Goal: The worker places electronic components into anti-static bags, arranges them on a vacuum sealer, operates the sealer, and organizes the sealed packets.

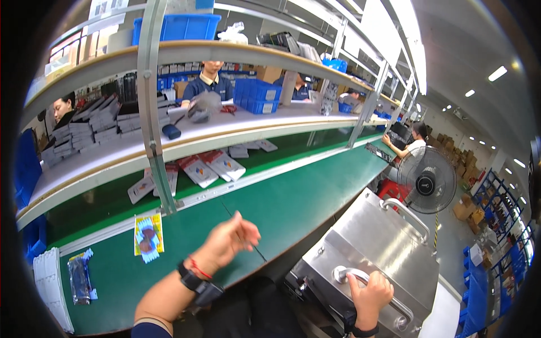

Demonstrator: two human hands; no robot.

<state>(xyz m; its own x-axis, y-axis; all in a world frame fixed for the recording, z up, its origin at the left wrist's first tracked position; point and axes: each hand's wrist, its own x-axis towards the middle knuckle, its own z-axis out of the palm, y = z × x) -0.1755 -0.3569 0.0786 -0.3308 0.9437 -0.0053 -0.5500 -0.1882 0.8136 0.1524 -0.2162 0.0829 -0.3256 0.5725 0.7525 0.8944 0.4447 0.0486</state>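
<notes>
My right hand [372,294] is wrapped around the curved metal handle [402,310] on the near side of a boxy stainless steel machine [360,239]. A second curved handle [410,218] sits toward its far side. My left hand [232,241] is raised over the green work surface [293,205], with loosely bent fingers and nothing in it. A dark band and a red cord circle that wrist. To its left lies a yellow card [160,234] with light blue and brown pieces on it. Further left are a dark item in clear wrapping [80,279] and a white stack [51,287].
Above the far side runs a shelf [208,121] with boxes, blue bins [256,96] and a red-handled tool. White packets [222,163] lie below it. A black fan [426,181] stands beyond the machine. Other people are at work across the shelf and far along the bench.
</notes>
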